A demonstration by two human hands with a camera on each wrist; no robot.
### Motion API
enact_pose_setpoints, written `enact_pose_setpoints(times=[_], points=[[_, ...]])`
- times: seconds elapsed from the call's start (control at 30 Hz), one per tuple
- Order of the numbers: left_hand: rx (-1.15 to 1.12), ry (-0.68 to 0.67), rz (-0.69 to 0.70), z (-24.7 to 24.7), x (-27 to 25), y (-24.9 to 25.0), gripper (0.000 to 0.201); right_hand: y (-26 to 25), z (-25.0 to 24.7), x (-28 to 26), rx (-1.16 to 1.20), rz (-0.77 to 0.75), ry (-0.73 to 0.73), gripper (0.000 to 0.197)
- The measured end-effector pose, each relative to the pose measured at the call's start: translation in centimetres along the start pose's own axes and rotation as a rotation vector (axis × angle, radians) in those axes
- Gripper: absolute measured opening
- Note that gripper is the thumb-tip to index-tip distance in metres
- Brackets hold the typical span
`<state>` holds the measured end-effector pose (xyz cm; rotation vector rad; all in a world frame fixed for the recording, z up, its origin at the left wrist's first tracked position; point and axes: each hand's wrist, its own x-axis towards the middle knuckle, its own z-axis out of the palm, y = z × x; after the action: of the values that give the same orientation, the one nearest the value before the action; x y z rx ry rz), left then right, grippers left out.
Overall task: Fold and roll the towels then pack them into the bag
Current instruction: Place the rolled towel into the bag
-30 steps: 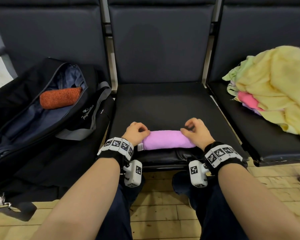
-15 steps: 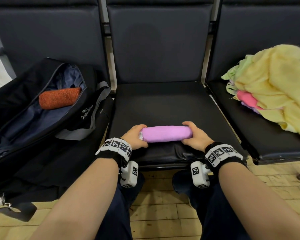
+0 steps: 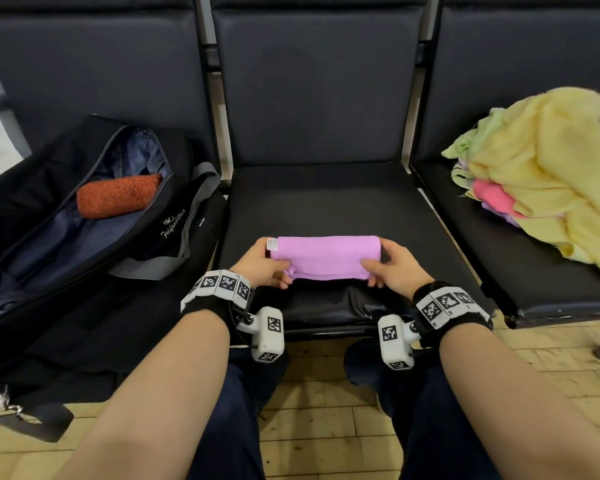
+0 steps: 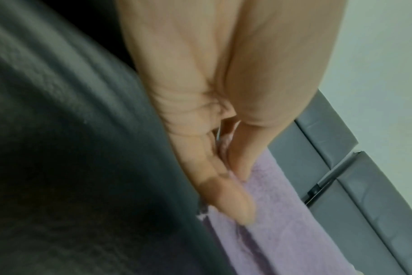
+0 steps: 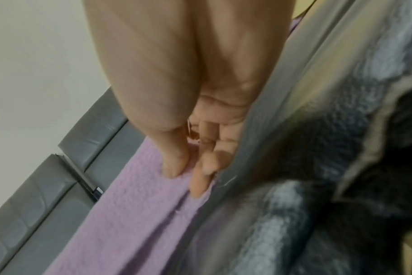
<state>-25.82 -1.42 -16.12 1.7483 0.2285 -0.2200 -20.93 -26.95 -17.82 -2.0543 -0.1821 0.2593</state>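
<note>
We recorded a plain lilac towel [image 3: 326, 258] with a white tag. The bag [image 3: 49, 244] was black, lined navy, with white script and a grey strap. Inside lay a rust-orange roll [image 3: 118, 195]. The seat [image 3: 326, 202] was black. The pile [image 3: 548, 168] showed yellow, pale green and pink.

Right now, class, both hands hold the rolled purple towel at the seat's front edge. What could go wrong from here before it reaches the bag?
1. The purple towel is pinched only at its ends by the left hand and right hand; its loose lower edge could let the roll unwind.
2. It is held at the seat's front edge, so a slip may drop it onto the floor.
3. The orange roll already lies in the bag; careless placing could knock it loose.
</note>
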Motion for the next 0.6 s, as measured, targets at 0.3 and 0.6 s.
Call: enact_pose_setpoints(times=[0.3, 0.6], points=[[-0.502, 0.183, -0.028, -0.5, 0.1, 1.5, 0.011, -2.9, 0.3, 0.6, 0.557, 0.079, 0.065, 0.013], [-0.460, 0.438, 0.026, -5.1, -1.5, 4.0, 0.048, -8.5, 1.4, 2.0, 0.529, 0.045, 0.019, 0.041]])
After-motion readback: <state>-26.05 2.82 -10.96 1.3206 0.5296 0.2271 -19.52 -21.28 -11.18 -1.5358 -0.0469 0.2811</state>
